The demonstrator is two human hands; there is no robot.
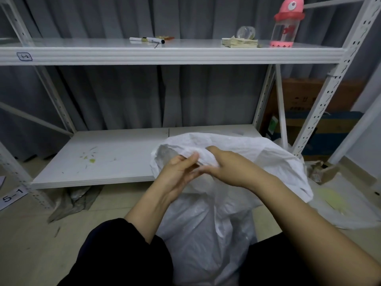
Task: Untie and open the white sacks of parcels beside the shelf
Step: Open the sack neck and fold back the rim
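A white woven sack (208, 230) stands on the floor between my knees, in front of the white metal shelf (103, 159). Its top is bunched and crumpled, with loose fabric spreading to the right. My right hand (224, 168) grips the gathered neck of the sack from the right. My left hand (177, 174) meets it from the left, fingers pinched on the same bunched fabric. What is inside the sack is hidden.
The upper shelf board (165, 55) carries a marker (146, 40), a stack of paper (239, 42), a tape roll (246, 32) and a pink bottle (285, 25). Cardboard boxes (317, 112) stand at the right. A grey plastic bag (72, 201) lies under the shelf.
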